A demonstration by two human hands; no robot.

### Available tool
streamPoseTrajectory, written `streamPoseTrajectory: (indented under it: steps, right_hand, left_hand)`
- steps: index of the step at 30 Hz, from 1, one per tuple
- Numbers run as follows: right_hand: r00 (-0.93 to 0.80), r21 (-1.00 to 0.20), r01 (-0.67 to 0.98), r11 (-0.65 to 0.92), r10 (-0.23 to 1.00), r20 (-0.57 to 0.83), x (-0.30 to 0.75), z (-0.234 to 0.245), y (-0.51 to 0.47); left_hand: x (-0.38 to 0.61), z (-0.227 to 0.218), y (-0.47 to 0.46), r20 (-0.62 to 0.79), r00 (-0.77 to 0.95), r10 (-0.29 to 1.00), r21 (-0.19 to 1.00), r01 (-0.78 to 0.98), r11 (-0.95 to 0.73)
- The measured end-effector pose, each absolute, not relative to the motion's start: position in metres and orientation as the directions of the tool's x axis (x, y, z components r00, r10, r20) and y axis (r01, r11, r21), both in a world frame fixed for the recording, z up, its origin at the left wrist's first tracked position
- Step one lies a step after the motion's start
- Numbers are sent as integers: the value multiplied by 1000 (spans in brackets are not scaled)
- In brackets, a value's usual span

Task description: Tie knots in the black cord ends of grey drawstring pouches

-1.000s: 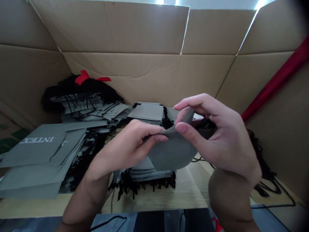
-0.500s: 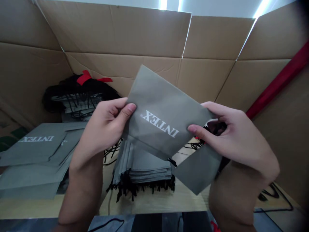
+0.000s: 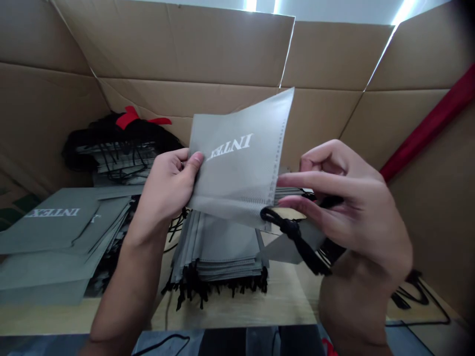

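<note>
Left hand & right hand hold grey "INTEX" pouch.

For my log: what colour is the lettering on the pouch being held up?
White, on the grey pouch, clearest in the head view.

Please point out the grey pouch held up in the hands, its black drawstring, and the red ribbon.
grey pouch (image 3: 237, 173), head view, middle of its face.
black drawstring (image 3: 293, 230), head view, on the knot.
red ribbon (image 3: 128, 117), head view, left loop.
</note>
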State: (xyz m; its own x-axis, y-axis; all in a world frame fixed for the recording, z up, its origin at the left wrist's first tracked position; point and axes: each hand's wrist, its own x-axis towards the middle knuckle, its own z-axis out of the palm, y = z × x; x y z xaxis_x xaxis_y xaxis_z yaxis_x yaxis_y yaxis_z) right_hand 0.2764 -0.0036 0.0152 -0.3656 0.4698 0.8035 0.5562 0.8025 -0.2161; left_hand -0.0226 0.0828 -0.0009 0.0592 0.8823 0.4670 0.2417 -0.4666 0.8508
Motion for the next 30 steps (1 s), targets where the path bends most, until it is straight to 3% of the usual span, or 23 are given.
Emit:
streamPoseTrajectory:
  steps: [2,6,10,13,15,18,20,25,30]
  right_hand:
    - [-355,-185,539,821,421,834,269,15,-3]
    - [-263,-243,495,834,410,873,257,12,-7]
    - [-365,-125,543,830,368,855,252,12,-8]
    - [-336,-149,575,805,398,853,249,13,-4]
    - [-280,-193,623,758,447,850,248,13,-1]
    - [-237,-230,672,704,498,834,247,11,-1]
    - [-272,-245,663,707,533,801,246,11,-3]
    - [-447,-258,546,797,537,716,244,13,-9]
    - [-255,-442,510,738,620,742,244,13,-13]
  left_hand:
    - [-19,-2,84,471,107,876,827,291,-480]
    - [-16,-9,94,495,136,858,777,373,-507]
    - [-15,-15,98,502,108,858,715,506,-482]
    - [-8,-11,84,658,69,750,577,594,-561]
    - [-2,-6,66,784,147,603,459,518,-722]
    - [7,-3,39,795,394,461,437,156,-886]
    - [12,-5,27,813,404,419,437,51,-898]
    - [18,-14,23,833,311,457,453,90,-887]
    - [15,-9,23,802,382,460,431,163,-887]
